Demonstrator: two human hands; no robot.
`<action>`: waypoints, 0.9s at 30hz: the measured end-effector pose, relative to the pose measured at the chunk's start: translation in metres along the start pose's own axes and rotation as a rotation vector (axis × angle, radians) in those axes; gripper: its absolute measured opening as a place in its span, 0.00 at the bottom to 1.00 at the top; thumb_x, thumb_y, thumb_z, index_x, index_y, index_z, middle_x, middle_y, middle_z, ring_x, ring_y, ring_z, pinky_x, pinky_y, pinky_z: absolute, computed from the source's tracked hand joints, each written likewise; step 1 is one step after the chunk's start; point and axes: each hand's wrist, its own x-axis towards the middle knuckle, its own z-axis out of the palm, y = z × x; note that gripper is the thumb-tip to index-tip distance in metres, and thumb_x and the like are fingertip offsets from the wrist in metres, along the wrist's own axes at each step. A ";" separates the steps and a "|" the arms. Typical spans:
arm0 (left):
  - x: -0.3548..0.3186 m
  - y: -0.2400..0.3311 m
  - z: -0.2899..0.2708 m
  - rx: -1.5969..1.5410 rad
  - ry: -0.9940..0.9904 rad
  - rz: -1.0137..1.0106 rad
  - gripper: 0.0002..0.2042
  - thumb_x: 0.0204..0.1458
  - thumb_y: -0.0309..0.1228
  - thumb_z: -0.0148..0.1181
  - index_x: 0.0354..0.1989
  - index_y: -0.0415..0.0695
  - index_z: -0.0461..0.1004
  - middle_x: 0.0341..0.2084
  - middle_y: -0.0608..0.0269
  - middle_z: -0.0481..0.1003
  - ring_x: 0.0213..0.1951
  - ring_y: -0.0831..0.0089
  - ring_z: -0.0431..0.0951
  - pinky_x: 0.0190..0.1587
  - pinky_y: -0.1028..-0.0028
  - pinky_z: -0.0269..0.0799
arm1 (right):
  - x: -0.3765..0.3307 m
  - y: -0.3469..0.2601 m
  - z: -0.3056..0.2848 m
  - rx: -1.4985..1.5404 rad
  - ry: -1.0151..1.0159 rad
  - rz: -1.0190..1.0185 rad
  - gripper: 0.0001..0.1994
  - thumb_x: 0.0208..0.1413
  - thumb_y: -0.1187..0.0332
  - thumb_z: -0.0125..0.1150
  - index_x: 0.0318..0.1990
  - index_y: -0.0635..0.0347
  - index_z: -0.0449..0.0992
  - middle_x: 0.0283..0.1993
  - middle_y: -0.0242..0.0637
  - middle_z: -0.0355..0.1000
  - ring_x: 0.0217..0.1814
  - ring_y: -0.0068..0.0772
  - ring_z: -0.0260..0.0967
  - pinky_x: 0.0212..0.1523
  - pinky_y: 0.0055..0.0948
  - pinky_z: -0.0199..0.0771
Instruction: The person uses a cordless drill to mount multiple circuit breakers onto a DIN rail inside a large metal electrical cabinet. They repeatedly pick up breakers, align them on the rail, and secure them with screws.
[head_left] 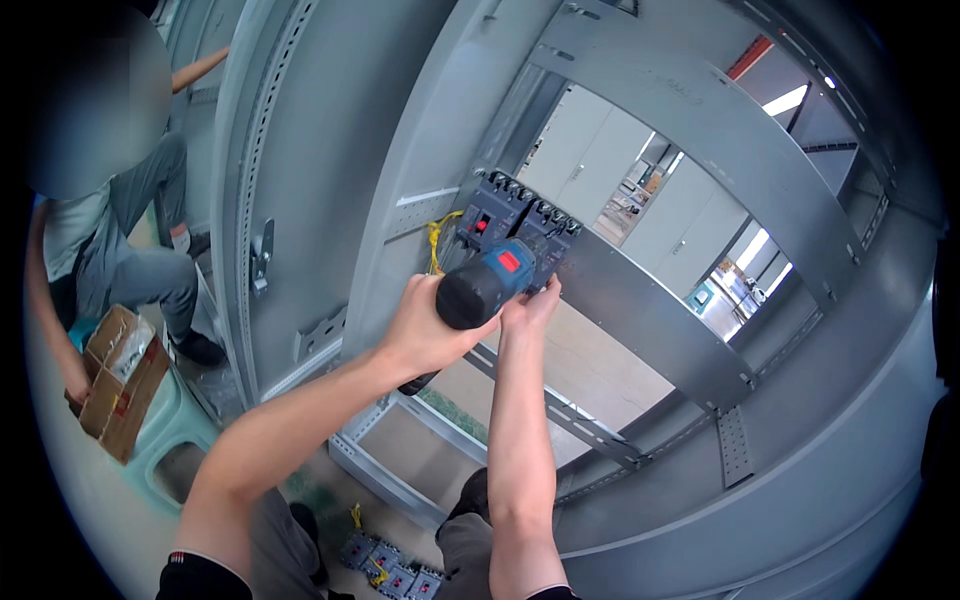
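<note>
The floor [330, 490] carries a grey metal tray frame [390, 460] below the fingers, spare dark circuit breakers [390, 575] lower still, and a pale green stool [175, 440] bearing a cardboard box [120, 380] far to their left.

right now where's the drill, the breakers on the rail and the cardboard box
drill [487, 285], head view, blue and black body
breakers on the rail [520, 222], head view, dark front faces
cardboard box [122, 380], head view, brown side

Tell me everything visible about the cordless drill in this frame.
The cordless drill has a blue body with a red patch on top and a black rounded rear end facing the camera. Its black grip runs down inside the left hand, which is wrapped around it. The right hand rests against its right side. Its nose points away at the dark circuit breakers on the grey metal rail; the bit is hidden.
</note>
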 end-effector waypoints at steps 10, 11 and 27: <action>-0.075 -0.038 0.009 -0.117 0.146 -0.177 0.07 0.48 0.27 0.65 0.27 0.36 0.77 0.18 0.67 0.76 0.23 0.84 0.72 0.27 0.75 0.70 | 0.010 0.006 -0.004 0.037 0.023 0.065 0.22 0.64 0.52 0.37 0.51 0.57 0.71 0.55 0.40 0.69 0.56 0.39 0.67 0.59 0.46 0.67; -0.075 -0.042 0.014 -0.116 0.149 -0.162 0.07 0.49 0.27 0.65 0.26 0.36 0.77 0.18 0.67 0.76 0.23 0.84 0.72 0.27 0.75 0.70 | 0.014 0.005 -0.006 0.029 0.032 0.033 0.23 0.61 0.54 0.39 0.54 0.58 0.71 0.56 0.45 0.68 0.56 0.48 0.66 0.56 0.59 0.65; -0.073 -0.056 0.031 -0.132 0.192 -0.159 0.06 0.50 0.26 0.64 0.26 0.36 0.76 0.18 0.68 0.76 0.22 0.83 0.72 0.27 0.75 0.69 | 0.009 0.001 -0.001 0.044 0.019 0.047 0.22 0.63 0.53 0.38 0.51 0.57 0.72 0.55 0.40 0.69 0.57 0.39 0.65 0.60 0.46 0.64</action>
